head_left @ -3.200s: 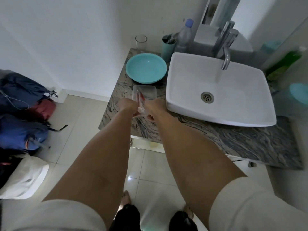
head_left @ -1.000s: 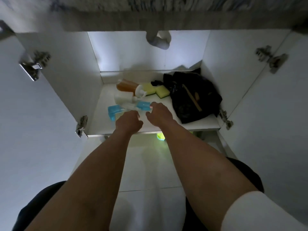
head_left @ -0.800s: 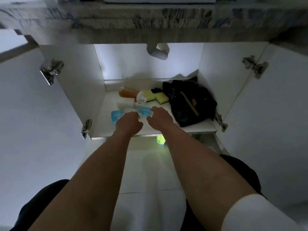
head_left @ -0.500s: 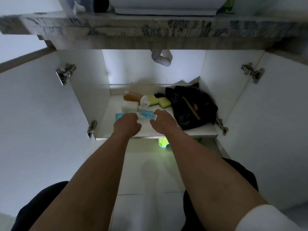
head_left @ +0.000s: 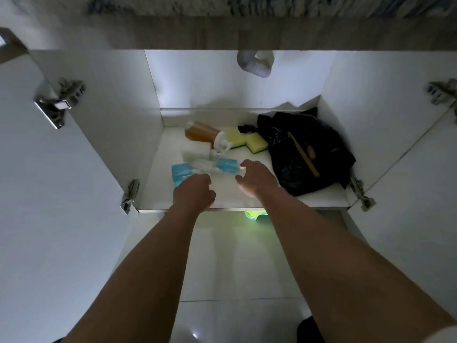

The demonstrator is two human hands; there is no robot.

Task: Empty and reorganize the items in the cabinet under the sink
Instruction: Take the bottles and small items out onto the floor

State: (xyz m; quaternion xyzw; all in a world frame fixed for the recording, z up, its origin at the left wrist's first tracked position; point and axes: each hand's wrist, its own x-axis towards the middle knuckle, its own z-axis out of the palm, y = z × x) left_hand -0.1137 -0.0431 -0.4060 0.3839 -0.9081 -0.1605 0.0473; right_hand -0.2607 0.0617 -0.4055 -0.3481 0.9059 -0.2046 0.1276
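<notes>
Barely started: amber bottle [head_left: 200,131], sponges [head_left: 248,141], black bag [head_left: 306,154] left on shelf [head_left: 247,196]. Left hand [head_left: 194,193], right hand [head_left: 257,180] loosely open, reaching blue packets [head_left: 205,168] near front edge.

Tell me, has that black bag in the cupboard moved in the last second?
No. The black bag lies in the same spot on the shelf, against the cupboard's right wall and beside the yellow sponges, as before; only the camera shifted.

I have a single head-worn view, low and close, facing forward and slightly down into the open cabinet [head_left: 116,134]. Its shelf [head_left: 247,201] sits mid-frame, the counter edge [head_left: 222,11] runs along the top, and floor tiles [head_left: 235,268] lie below.
</notes>
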